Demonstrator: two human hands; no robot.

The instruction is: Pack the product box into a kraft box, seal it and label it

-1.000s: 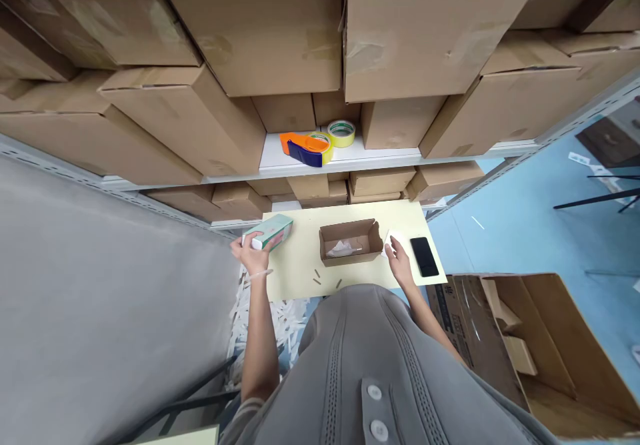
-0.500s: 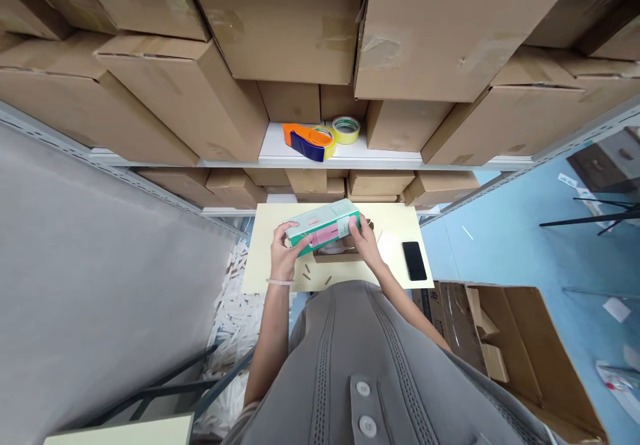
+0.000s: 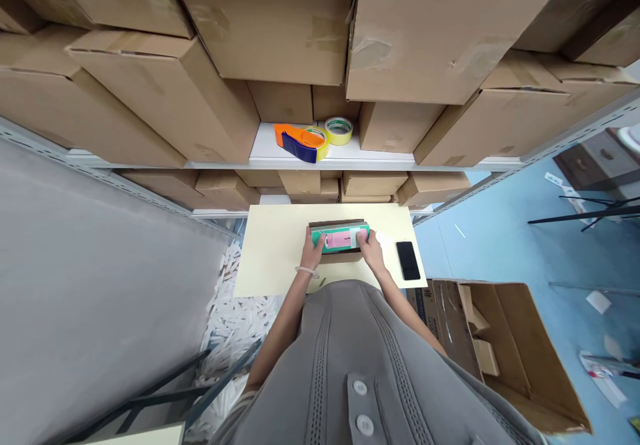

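No readable text, the print on the green-and-pink box (image 3: 341,239) and open carton (image 3: 517,338) too small

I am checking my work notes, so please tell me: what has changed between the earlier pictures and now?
The green box moved from the left side of the table rightward to the mouth of the brown carton. The left grip already held it; the right grip took hold too. The phone and yellow tape stayed in place.

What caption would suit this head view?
Left hand and right hand hold a green-pink box at an open carton, with a phone nearby.
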